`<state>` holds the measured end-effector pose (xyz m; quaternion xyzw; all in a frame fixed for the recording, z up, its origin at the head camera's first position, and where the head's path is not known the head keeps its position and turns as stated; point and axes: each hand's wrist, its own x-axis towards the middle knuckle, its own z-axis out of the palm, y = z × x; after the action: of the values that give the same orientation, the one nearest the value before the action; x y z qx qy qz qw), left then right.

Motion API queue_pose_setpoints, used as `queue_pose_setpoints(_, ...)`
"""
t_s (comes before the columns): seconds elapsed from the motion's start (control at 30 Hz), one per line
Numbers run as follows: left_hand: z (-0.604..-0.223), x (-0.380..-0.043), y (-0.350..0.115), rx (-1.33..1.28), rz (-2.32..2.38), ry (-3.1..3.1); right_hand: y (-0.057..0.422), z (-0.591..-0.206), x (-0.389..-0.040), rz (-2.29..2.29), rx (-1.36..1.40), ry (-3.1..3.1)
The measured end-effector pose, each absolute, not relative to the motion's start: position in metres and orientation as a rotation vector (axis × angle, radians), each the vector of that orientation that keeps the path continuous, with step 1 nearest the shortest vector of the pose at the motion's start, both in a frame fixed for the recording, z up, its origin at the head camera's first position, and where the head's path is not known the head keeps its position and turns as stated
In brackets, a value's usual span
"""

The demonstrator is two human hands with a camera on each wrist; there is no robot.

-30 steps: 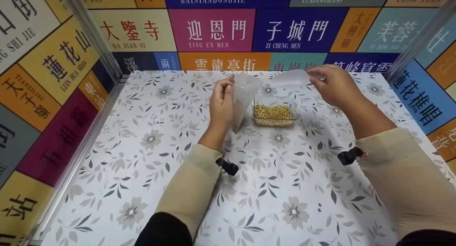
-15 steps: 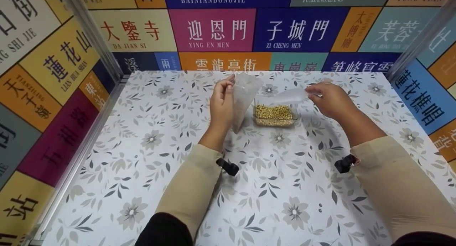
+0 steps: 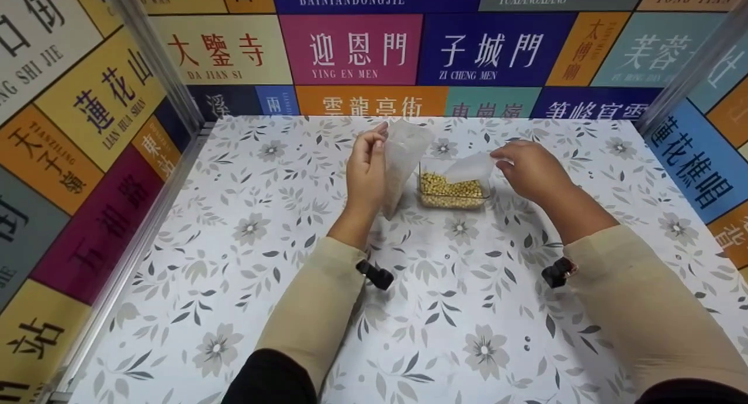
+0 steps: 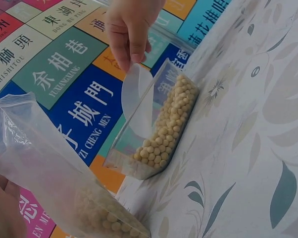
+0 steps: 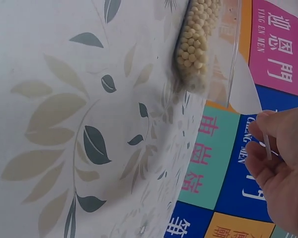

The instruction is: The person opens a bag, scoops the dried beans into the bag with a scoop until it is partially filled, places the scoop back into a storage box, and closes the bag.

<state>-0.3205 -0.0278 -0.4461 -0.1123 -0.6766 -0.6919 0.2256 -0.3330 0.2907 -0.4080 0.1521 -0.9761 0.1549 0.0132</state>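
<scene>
While the person's L hand [image 3: 365, 170] is gripping a translucent plastic bag [image 3: 406, 152] btwn thumb & curled fingers, the R hand [image 3: 532, 170] is pinching the end of a translucent white scoop [image 3: 470, 168] w/ thumb & fingertips. The bag is standing roughly upright just L of a clear rectangular box [image 4: 124, 161], zip edge uppermost, w/ pale round beans [image 4: 112, 223] showing thru its lower part. The box is resting toward the far side of the bench [image 3: 432, 339] and is holding a layer of yellowish beans [image 3: 447, 190]. The scoop's blade is slanting down fr. the R hand, its tip lying within the box's rim; whether it is touching the beans, can't tell. Grey leaves & flowers are patterning the white bench. Beige sleeves [image 3: 310, 299] are covering both forearms, w/ black clips [image 3: 375, 274] sitting at the cuffs. In bkgd, multicolored wall panels [image 3: 350, 50] are displaying lg. Chinese characters, incl. a pink one reading "YING EN MEN."
</scene>
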Motion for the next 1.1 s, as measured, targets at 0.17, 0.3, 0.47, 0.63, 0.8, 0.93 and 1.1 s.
queue_pose_setpoints(0.17, -0.447, -0.321, -0.028, -0.303, -1.904, -1.872, 0.284, -0.408, -0.335, 0.391, 0.513, -3.034)
queue_pose_setpoints(0.3, -0.447, -0.321, -0.028, -0.29, -1.9, -1.884, 0.281, -0.408, -0.335, 0.345, 0.558, -3.01)
queue_pose_setpoints(0.47, -0.447, -0.321, -0.028, -0.285, -1.893, -1.893, 0.28, -0.41, -0.336, 0.319, 0.644, -2.976)
queue_pose_setpoints(0.63, -0.448, -0.321, -0.028, -0.291, -1.9, -1.89, 0.279, -0.413, -0.336, 0.445, 0.639, -3.07)
queue_pose_setpoints(0.8, -0.448, -0.321, -0.028, -0.289, -1.888, -1.901, 0.28, -0.417, -0.337, 0.57, 0.607, -3.138)
queue_pose_setpoints(0.93, -0.448, -0.321, -0.028, -0.306, -1.883, -1.896, 0.279, -0.419, -0.337, 0.62, 0.564, -3.172)
queue_pose_setpoints(1.1, -0.448, -0.322, -0.028, -0.303, -1.884, -1.888, 0.275, -0.421, -0.338, 0.629, 0.559, -3.173)
